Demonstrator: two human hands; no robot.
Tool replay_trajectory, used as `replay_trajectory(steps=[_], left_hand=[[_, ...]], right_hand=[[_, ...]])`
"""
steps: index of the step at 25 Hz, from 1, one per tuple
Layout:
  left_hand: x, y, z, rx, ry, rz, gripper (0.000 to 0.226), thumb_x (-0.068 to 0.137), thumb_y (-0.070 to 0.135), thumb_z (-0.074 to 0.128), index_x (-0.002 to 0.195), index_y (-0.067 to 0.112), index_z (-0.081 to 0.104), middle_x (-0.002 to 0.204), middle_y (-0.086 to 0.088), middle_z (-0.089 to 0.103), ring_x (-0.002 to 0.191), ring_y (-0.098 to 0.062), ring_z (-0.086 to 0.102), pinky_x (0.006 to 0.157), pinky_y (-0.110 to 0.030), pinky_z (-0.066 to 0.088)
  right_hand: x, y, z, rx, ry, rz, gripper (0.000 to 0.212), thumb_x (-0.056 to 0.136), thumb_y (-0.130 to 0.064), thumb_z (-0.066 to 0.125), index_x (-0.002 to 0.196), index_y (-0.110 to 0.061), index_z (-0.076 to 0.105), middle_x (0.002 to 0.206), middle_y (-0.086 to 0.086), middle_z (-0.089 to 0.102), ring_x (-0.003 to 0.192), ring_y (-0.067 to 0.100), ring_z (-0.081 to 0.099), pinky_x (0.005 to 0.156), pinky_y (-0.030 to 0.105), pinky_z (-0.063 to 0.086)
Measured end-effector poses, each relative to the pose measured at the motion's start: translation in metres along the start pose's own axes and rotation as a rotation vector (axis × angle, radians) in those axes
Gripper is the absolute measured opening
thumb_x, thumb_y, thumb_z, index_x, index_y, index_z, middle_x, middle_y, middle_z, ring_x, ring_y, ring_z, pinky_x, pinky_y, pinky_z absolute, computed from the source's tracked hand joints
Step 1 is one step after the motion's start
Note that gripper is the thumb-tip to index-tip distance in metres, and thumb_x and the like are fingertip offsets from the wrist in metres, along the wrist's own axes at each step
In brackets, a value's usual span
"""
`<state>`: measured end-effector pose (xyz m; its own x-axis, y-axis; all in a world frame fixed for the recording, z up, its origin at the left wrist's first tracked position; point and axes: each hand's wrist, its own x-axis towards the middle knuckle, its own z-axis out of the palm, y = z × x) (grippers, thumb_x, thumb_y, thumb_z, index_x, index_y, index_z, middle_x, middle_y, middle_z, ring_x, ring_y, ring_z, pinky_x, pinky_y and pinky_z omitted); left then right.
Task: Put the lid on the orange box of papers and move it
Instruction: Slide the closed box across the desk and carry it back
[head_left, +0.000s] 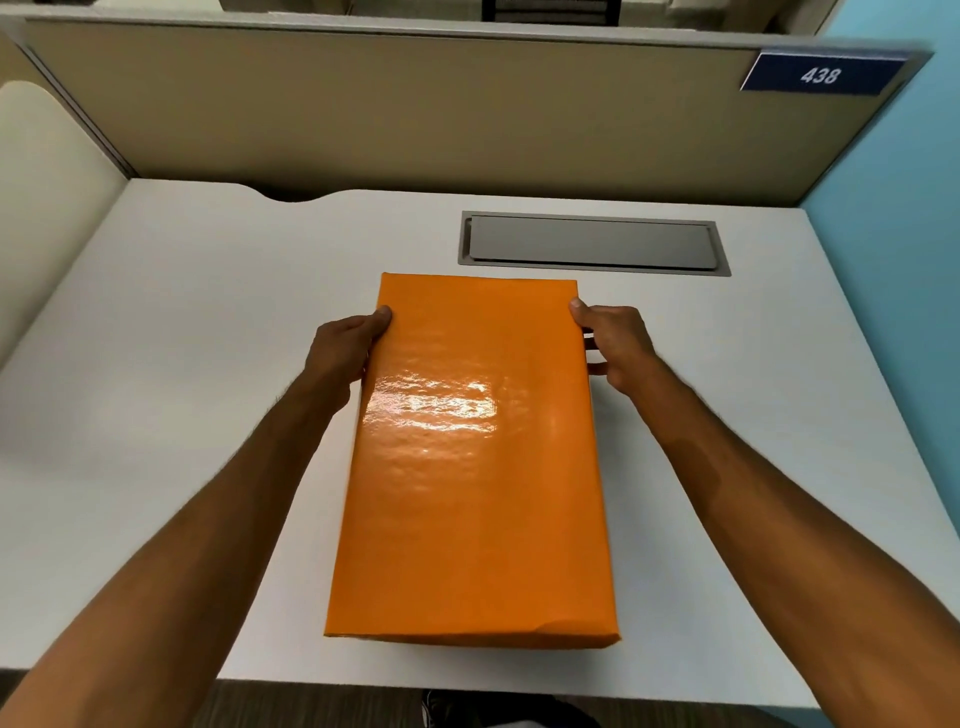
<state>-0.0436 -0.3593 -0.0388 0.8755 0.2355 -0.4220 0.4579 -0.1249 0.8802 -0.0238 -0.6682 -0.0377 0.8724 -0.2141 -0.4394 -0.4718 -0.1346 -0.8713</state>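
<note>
Gripping the orange box (475, 467) by its two long sides near the far end, the person holds it at the middle of the white desk (182, 364). The glossy orange lid (467, 364) covers the whole top, so nothing of the contents can be seen. The left hand (345, 353) presses the left side with its thumb on the lid's edge; the right hand (613, 343) clasps the right side, thumb on the top corner edge and fingers curled down along the wall. Whether the box rests on the desk or is slightly raised I cannot tell.

Beyond the far end of the box, close but apart from it, a grey cable hatch (592, 243) is set flush into the desk, its flap closed. A curved notch (291, 193) cuts the desk's back edge at left.

A beige partition (415, 114) runs behind the desk, bearing a blue plate (821, 75) that reads 438. The wall (904, 208) at right is light blue. Below the desk's near edge, a dark shoe (441, 709) shows on the floor.
</note>
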Motion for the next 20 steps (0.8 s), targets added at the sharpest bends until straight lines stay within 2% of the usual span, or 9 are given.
replay_trajectory(steps=[2,5,7,9,12,14,16,20], left_hand=[[-0.004,0.001,0.000,0.022,-0.038,-0.001,0.051,0.088,0.053,0.059,0.118,0.012,0.065,0.114,-0.008,0.069,0.105,-0.031,0.065,0.088,-0.047,0.053],[-0.016,-0.001,0.000,0.057,-0.097,-0.003,0.057,0.092,0.052,0.052,0.133,0.012,0.055,0.126,-0.010,0.064,0.108,-0.027,0.063,0.081,-0.037,0.049],[-0.030,-0.008,-0.007,0.045,-0.154,-0.009,0.058,0.093,0.046,0.054,0.143,0.019,0.044,0.135,-0.008,0.059,0.115,-0.027,0.060,0.090,-0.043,0.050],[-0.047,-0.020,-0.021,0.045,-0.213,-0.019,0.064,0.091,0.040,0.059,0.148,0.029,0.034,0.139,-0.007,0.056,0.121,-0.030,0.057,0.102,-0.055,0.044],[-0.078,-0.041,-0.043,0.071,-0.327,-0.029,0.075,0.084,0.040,0.067,0.148,0.043,0.029,0.136,-0.007,0.056,0.120,-0.030,0.057,0.098,-0.057,0.046],[-0.094,-0.049,-0.049,0.064,-0.361,-0.042,0.078,0.079,0.041,0.070,0.146,0.048,0.030,0.134,-0.005,0.057,0.118,-0.030,0.059,0.094,-0.056,0.050],[-0.102,-0.053,-0.048,0.029,-0.336,-0.025,0.076,0.080,0.040,0.069,0.146,0.046,0.033,0.131,-0.005,0.062,0.115,-0.030,0.063,0.093,-0.060,0.050],[-0.107,-0.054,-0.042,0.007,-0.283,0.022,0.074,0.080,0.038,0.067,0.147,0.038,0.036,0.127,-0.006,0.066,0.110,-0.028,0.067,0.093,-0.061,0.050]], right_hand=[[-0.005,0.000,0.000,-0.039,-0.004,-0.022,0.039,0.096,-0.045,0.056,0.111,-0.010,0.066,0.114,0.011,0.070,0.103,0.031,0.067,0.086,0.052,0.055],[-0.020,0.004,-0.004,-0.100,-0.106,-0.032,0.044,0.097,-0.049,0.050,0.124,-0.016,0.060,0.118,0.008,0.067,0.107,0.030,0.064,0.080,0.047,0.054],[-0.036,0.012,-0.013,-0.115,-0.197,-0.038,0.049,0.096,-0.047,0.054,0.138,-0.022,0.050,0.125,0.003,0.062,0.111,0.029,0.062,0.079,0.045,0.054],[-0.055,0.024,-0.024,-0.095,-0.275,-0.046,0.056,0.090,-0.044,0.063,0.141,-0.028,0.046,0.124,-0.002,0.064,0.109,0.024,0.064,0.071,0.037,0.057],[-0.082,0.043,-0.040,-0.065,-0.350,-0.048,0.072,0.077,-0.043,0.074,0.142,-0.036,0.044,0.118,-0.007,0.066,0.104,0.019,0.067,0.059,0.026,0.059],[-0.094,0.051,-0.044,-0.055,-0.353,-0.047,0.079,0.073,-0.040,0.076,0.145,-0.036,0.042,0.120,-0.004,0.065,0.104,0.019,0.066,0.059,0.027,0.060],[-0.100,0.058,-0.042,-0.065,-0.313,-0.066,0.081,0.073,-0.037,0.076,0.147,-0.034,0.042,0.124,-0.001,0.064,0.105,0.022,0.066,0.061,0.029,0.060],[-0.102,0.059,-0.036,-0.063,-0.246,-0.077,0.070,0.085,-0.026,0.072,0.148,-0.030,0.042,0.130,0.004,0.061,0.111,0.028,0.062,0.071,0.040,0.058]])
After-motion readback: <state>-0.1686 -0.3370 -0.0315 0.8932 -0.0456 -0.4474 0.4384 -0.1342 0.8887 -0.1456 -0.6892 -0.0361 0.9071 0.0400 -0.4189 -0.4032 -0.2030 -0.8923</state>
